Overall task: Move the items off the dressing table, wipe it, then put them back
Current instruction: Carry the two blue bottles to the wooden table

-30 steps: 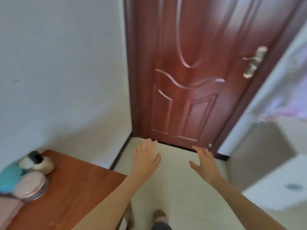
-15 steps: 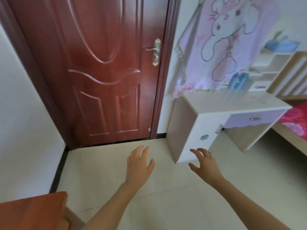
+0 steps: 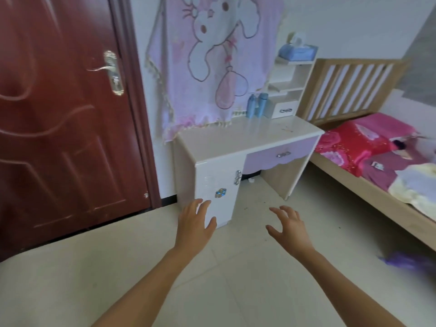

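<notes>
A red door [image 3: 63, 109] stands at nine o'clock. The left hand [image 3: 194, 228] is spread and holds nothing. The white worktop [image 3: 226, 140] sits at twelve o'clock, two blue bottles [image 3: 256, 105] at its back. The right hand [image 3: 291, 228] is spread and holds nothing too. A bed [image 3: 377, 166] lies at three o'clock.

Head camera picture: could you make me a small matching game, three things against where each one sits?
Things:
1. blue tissue box
2. two blue bottles
3. red pillow

Places:
A. on the bed
B. on the top shelf
C. at the back of the dressing table top

Pairs: 1-B, 2-C, 3-A
</notes>
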`<action>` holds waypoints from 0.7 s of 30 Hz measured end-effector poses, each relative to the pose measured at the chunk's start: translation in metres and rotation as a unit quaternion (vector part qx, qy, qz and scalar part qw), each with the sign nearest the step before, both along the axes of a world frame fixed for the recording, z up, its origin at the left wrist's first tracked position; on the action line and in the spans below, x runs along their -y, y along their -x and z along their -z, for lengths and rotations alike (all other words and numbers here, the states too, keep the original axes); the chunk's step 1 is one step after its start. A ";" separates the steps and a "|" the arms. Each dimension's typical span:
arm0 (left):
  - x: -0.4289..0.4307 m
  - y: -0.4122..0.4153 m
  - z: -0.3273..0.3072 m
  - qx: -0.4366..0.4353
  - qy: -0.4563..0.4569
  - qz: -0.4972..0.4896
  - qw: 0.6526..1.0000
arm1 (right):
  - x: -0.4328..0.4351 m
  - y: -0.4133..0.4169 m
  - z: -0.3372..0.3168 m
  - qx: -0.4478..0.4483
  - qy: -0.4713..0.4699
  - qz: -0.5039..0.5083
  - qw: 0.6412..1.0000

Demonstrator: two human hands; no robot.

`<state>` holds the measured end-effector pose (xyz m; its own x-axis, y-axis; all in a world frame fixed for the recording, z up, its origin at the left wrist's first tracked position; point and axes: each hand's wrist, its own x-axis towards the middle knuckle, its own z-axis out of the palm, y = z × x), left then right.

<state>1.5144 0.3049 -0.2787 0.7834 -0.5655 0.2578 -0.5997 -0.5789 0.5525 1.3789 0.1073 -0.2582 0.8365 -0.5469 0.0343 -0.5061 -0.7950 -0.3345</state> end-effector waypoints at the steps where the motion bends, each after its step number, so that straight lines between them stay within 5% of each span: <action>1: 0.017 0.002 0.000 -0.006 0.003 0.006 1.000 | 0.014 0.006 0.000 0.006 -0.007 0.010 1.000; 9: 0.122 -0.007 0.004 -0.040 0.007 0.045 0.998 | 0.110 0.017 0.003 0.027 -0.020 0.068 0.997; 21: 0.254 -0.142 0.017 -0.079 0.037 0.034 0.996 | 0.241 -0.065 0.002 0.002 -0.006 0.130 0.991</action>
<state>1.6562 0.0510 -0.2959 0.7775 -0.6033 0.1773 -0.5386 -0.4933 0.6831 1.4437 -0.1338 -0.2599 0.6663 -0.7451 0.0293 -0.6930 -0.6332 -0.3447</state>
